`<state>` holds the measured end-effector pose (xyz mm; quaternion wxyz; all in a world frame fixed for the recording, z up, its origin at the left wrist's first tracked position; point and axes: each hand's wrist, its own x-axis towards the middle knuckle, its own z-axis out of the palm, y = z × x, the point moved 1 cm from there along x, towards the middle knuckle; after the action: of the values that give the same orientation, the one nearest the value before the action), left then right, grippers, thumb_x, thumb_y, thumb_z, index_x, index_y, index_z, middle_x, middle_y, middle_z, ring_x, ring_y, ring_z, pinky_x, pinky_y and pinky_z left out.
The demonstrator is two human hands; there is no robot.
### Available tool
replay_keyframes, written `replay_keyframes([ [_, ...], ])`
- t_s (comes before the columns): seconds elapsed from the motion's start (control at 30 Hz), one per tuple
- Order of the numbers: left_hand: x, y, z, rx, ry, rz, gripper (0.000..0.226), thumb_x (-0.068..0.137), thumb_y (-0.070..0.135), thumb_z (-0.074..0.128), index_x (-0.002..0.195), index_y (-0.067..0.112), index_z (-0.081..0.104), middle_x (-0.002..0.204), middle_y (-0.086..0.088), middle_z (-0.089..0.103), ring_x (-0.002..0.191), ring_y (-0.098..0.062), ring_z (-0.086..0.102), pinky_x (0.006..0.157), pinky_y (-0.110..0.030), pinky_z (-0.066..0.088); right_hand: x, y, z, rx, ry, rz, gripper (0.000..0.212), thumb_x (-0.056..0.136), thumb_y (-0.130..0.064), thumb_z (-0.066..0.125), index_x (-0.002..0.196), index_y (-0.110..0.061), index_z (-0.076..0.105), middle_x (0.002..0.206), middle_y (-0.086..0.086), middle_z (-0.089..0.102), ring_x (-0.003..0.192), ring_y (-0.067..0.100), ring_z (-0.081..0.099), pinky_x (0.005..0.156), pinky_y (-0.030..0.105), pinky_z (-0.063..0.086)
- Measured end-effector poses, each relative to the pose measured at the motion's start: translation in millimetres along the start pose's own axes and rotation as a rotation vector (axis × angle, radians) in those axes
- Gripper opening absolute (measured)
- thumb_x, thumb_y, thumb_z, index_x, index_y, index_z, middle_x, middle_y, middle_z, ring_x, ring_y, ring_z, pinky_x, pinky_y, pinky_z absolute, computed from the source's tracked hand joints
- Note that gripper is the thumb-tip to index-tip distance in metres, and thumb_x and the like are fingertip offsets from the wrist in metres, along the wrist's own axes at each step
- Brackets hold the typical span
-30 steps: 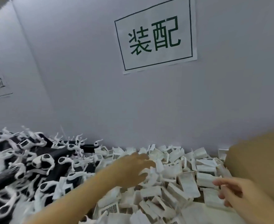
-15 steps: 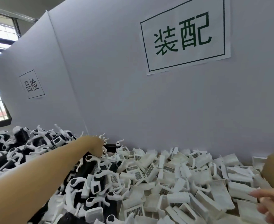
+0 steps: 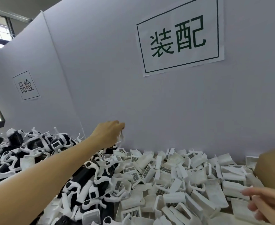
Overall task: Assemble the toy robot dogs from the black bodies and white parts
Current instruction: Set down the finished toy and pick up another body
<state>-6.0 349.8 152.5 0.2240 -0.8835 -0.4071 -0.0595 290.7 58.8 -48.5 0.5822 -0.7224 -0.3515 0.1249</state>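
Overhead, I saw the left hand [image 3: 108,134] raised above the pile of black-and-white dogs [image 3: 41,151], fingers curled round a small white part [image 3: 121,135]; right hand [image 3: 266,204] hovered loose-fingered, holding nothing, over the heaped white parts [image 3: 182,176]; cardboard box [image 3: 273,169] at right.

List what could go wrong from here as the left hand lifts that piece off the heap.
1. The left hand pinches a white piece only at the fingertips; it may slip back into the pile.
2. Legs in the heap of black-and-white dogs interlock, so neighbours could be dragged along.
3. The right hand hovers over loose white parts stacked high; a brush could send some sliding.
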Motion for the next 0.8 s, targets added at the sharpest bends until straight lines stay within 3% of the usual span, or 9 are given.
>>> replay_keyframes([
  [0.07, -1, 15, -8, -0.139, 0.197, 0.046, 0.051, 0.094, -0.005, 0.044, 0.141, 0.015, 0.048, 0.132, -0.004, 0.062, 0.112, -0.030, 0.062, 0.084, -0.044, 0.054, -6, -7, -7, -0.008, -0.037, 0.035, 0.046, 0.087, 0.019, 0.056, 0.066, -0.014, 0.080, 0.054, 0.017, 0.067, 0.050, 0.045, 0.064, 0.049, 0.019, 0.047],
  [0.13, -6, 42, -23, -0.309, 0.343, 0.097, 0.055, 0.094, -0.009, 0.044, 0.145, 0.011, 0.047, 0.133, -0.008, 0.064, 0.114, -0.033, 0.061, 0.088, -0.047, 0.053, -13, -15, -11, -0.079, -0.075, 0.061, 0.053, 0.089, 0.011, 0.057, 0.070, -0.032, 0.081, 0.059, 0.013, 0.071, 0.045, 0.026, 0.065, 0.049, 0.018, 0.049],
  [0.2, -11, 69, -32, -0.606, 0.439, 0.097, 0.047, 0.094, -0.010, 0.050, 0.137, 0.007, 0.055, 0.117, -0.012, 0.069, 0.103, -0.034, 0.064, 0.085, -0.048, 0.054, -17, -24, -15, -0.079, -0.073, 0.037, 0.047, 0.088, 0.008, 0.059, 0.067, -0.028, 0.080, 0.061, 0.008, 0.073, 0.045, 0.021, 0.065, 0.049, 0.015, 0.048],
  [0.27, -23, 98, -37, -0.927, 0.517, 0.037, 0.036, 0.092, -0.008, 0.060, 0.123, 0.010, 0.064, 0.098, -0.007, 0.070, 0.088, -0.025, 0.065, 0.076, -0.033, 0.057, -22, -37, -15, -0.090, -0.087, 0.045, 0.042, 0.089, 0.006, 0.059, 0.073, -0.027, 0.078, 0.063, 0.003, 0.074, 0.048, 0.018, 0.067, 0.051, 0.013, 0.047],
  [0.33, -38, 129, -38, -1.187, 0.546, -0.013, 0.033, 0.090, -0.006, 0.067, 0.111, 0.018, 0.067, 0.094, 0.002, 0.071, 0.084, -0.011, 0.065, 0.070, -0.014, 0.052, -26, -49, -14, -0.053, -0.105, 0.019, 0.037, 0.093, 0.005, 0.056, 0.081, -0.022, 0.078, 0.067, 0.003, 0.074, 0.052, 0.017, 0.068, 0.052, 0.016, 0.048],
  [0.5, -72, 204, -21, -1.773, 0.445, -0.098, 0.043, 0.088, -0.008, 0.070, 0.101, 0.033, 0.072, 0.097, 0.011, 0.074, 0.093, 0.005, 0.066, 0.073, -0.005, 0.050, -30, -64, -11, 0.142, -0.098, 0.043, 0.040, 0.100, 0.009, 0.044, 0.091, -0.013, 0.077, 0.066, 0.001, 0.070, 0.058, 0.016, 0.068, 0.057, 0.028, 0.051],
  [0.63, -84, 253, -1, -1.677, 0.473, 0.035, 0.068, 0.081, -0.027, 0.059, 0.104, 0.035, 0.073, 0.108, 0.003, 0.063, 0.100, -0.001, 0.063, 0.078, -0.015, 0.055, -28, -68, -9, 0.423, -0.033, 0.181, 0.032, 0.106, -0.014, 0.048, 0.094, -0.010, 0.078, 0.080, 0.008, 0.075, 0.070, 0.024, 0.074, 0.066, 0.036, 0.055],
  [0.7, -83, 271, 7, -1.493, 0.494, 0.155, 0.063, 0.081, -0.020, 0.061, 0.109, 0.035, 0.075, 0.106, 0.010, 0.062, 0.100, -0.004, 0.059, 0.082, -0.021, 0.053, -29, -69, -8, 0.536, -0.071, 0.246, 0.040, 0.106, -0.031, 0.047, 0.097, -0.011, 0.080, 0.096, 0.011, 0.078, 0.086, 0.030, 0.076, 0.075, 0.041, 0.056],
  [0.8, -82, 289, 6, -1.385, 0.457, 0.320, 0.054, 0.080, -0.008, 0.058, 0.117, 0.027, 0.076, 0.108, 0.013, 0.064, 0.105, 0.001, 0.055, 0.089, -0.014, 0.046, -30, -66, -12, 0.617, -0.150, 0.265, 0.050, 0.103, -0.048, 0.040, 0.106, -0.018, 0.080, 0.109, 0.012, 0.077, 0.104, 0.029, 0.073, 0.090, 0.047, 0.055],
])
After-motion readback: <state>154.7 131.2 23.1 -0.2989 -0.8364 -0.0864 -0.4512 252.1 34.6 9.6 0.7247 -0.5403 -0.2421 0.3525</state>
